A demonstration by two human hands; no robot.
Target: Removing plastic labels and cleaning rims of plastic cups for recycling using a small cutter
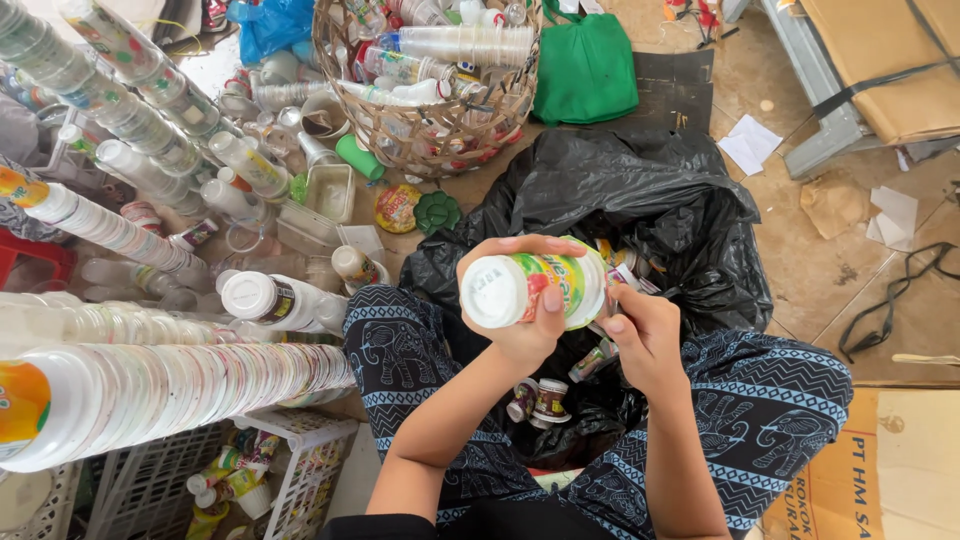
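Plastic cup (535, 288), round, w/ glossy label

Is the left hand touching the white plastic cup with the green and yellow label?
Touching. The head view shows the left hand wrapped around the cup, thumb pressed on its label.

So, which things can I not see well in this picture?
- Right hand, head view: its fingertips are hidden behind the cup.
- Black bag: its inside is dark, and the small items there are too small to tell.
- Cup stacks: cut off by the left edge.
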